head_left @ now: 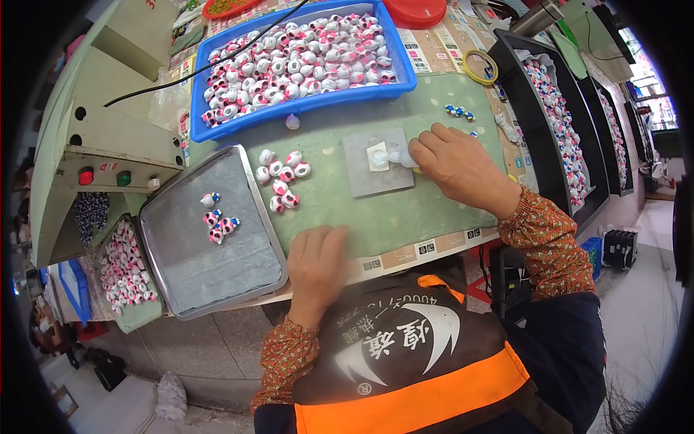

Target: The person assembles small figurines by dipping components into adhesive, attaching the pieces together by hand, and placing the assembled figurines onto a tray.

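Observation:
My right hand (466, 165) is closed around a small translucent squeeze bottle (400, 155). Its tip reaches a pale square patch with a wet-looking spot (377, 157) on a flat grey plate (363, 182). By the table's front edge, my left hand (316, 264) is smeared by motion, so its fingers and any small thing in them cannot be made out. Between the plate and a metal tray (254, 189) lie several small white-and-pink figure parts (283, 173). A few pieces with blue bits (219, 226) sit inside that tray.
A blue bin (303, 103) full of white-and-pink parts stands at the back. Black bins (538, 123) line the right side. Small blue pieces (459, 112) and a yellow tape roll (480, 66) lie near my right hand. A machine with buttons (108, 170) stands left.

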`<state>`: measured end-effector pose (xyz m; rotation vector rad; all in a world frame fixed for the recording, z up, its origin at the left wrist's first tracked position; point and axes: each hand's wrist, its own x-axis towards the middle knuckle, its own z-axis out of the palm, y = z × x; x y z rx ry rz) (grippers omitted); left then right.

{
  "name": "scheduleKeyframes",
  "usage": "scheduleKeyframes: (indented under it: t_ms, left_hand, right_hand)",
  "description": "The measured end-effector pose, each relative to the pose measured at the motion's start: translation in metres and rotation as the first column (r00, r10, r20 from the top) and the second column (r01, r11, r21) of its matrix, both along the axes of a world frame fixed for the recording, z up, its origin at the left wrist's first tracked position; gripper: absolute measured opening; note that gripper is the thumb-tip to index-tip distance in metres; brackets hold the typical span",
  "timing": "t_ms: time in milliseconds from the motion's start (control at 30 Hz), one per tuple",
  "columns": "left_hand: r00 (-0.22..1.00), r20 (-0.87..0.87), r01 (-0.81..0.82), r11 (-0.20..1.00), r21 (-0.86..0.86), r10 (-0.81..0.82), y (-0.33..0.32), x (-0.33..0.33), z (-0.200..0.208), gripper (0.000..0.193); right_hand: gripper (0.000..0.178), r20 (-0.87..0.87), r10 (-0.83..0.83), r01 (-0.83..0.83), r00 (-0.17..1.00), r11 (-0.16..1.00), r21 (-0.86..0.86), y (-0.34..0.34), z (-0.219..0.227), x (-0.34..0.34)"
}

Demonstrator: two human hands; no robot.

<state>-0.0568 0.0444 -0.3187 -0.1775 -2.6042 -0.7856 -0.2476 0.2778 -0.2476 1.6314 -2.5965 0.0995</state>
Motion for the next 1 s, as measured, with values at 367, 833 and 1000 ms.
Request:
scheduleKeyframes:
  t_ms: [367, 833, 1000]
  left_hand:
    - [0.999, 0.023, -0.041, 0.999, 0.030, 0.040, 0.000, -0.002, 0.002, 0.025]
    - [0.995, 0.073, -0.071, 0.997, 0.018, 0.070, 0.003, -0.002, 0.003, 0.023]
    - [0.997, 0.049, -0.065, 0.998, -0.025, 0.067, 0.003, -0.006, 0.004, 0.023]
  right_hand:
    - [0.028, -0.007, -0.005, 0.005, 1.000, 1.000, 0.003, -0.002, 0.001, 0.002]
    - [0.028, 0.060, -0.044, 0.047, 0.997, 0.997, -0.053, -0.001, -0.003, 0.003]
    - [0.036, 0.361, -0.078, 0.175, 0.929, 0.954, -0.244, 0.013, -0.014, -0.004]
